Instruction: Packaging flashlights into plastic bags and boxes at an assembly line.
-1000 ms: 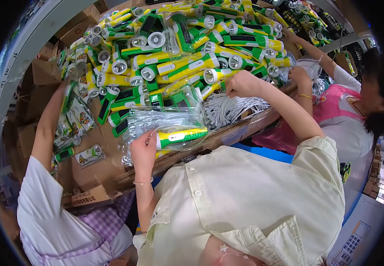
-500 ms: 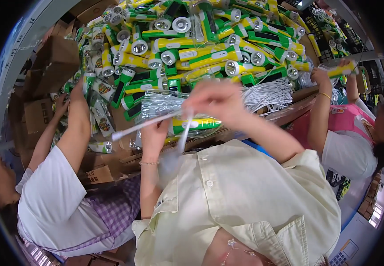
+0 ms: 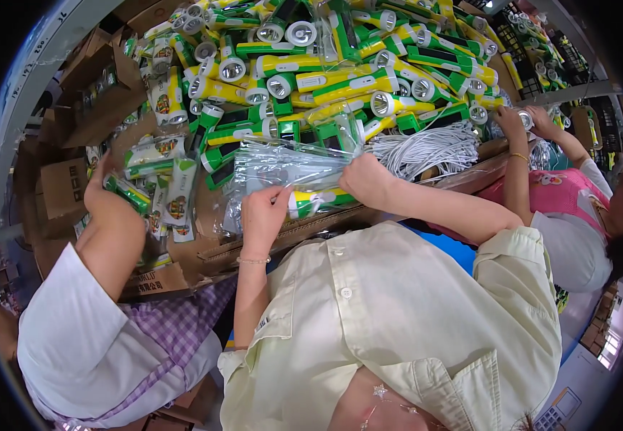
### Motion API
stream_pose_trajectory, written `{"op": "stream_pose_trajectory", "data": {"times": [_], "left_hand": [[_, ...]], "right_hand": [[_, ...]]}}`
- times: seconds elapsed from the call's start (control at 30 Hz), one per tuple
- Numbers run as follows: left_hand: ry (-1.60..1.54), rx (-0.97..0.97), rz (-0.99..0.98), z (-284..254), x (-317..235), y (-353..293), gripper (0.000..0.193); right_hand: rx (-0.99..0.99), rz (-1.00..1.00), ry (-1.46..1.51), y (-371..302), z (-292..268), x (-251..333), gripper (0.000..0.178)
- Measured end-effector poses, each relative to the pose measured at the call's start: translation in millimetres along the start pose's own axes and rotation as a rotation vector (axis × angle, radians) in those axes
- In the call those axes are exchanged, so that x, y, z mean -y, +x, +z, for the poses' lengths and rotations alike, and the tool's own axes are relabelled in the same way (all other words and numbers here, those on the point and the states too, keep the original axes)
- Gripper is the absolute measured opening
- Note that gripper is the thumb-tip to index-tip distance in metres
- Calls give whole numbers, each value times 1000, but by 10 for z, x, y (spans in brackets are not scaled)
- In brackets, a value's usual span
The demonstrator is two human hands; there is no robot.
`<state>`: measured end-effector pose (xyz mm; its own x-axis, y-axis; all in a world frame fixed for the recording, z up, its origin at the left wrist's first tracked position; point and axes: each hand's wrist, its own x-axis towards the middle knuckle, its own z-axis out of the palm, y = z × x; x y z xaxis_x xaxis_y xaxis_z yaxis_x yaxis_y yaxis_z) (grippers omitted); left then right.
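Note:
My left hand (image 3: pixel 262 219) pinches the edge of a clear plastic bag at the near edge of the work surface. Inside the bag, or just under it, lies a yellow and green flashlight (image 3: pixel 320 202), partly covered by my hands. My right hand (image 3: pixel 369 182) is closed in a fist at the flashlight's right end and seems to grip the bag's film; its fingertips are hidden. Just beyond my hands lies a stack of clear plastic bags (image 3: pixel 275 167). To the right of it rests a bundle of white cables (image 3: pixel 430 152).
A large heap of yellow and green flashlights (image 3: pixel 340 79) fills the far side. At left, a co-worker's arm (image 3: pixel 114 223) reaches among bagged flashlights (image 3: pixel 178 188) beside open cardboard boxes (image 3: pixel 107 90). Another co-worker's hands (image 3: pixel 516 126) hold a flashlight at right.
The white cable that dangled from my right hand no longer shows. That hand has moved right and down to the bag. The left co-worker's arm has shifted, and bagged flashlights there lie differently.

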<state>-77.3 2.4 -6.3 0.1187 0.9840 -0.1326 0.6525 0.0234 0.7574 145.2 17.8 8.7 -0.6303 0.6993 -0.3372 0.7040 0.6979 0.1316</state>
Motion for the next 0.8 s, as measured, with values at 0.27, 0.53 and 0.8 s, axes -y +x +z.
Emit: {"op": "stream_pose_trajectory", "data": {"times": [0.27, 0.53, 0.8], "left_hand": [[79, -30, -36, -67, -31, -35, 23], [3, -17, 33, 37, -15, -58, 19], [51, 25, -37, -9, -36, -96, 22]], "right_hand": [[-93, 212, 261, -48, 11, -140, 7], [-124, 92, 254, 26, 30, 64, 9], [-64, 231, 263, -10, 24, -35, 13]]}}
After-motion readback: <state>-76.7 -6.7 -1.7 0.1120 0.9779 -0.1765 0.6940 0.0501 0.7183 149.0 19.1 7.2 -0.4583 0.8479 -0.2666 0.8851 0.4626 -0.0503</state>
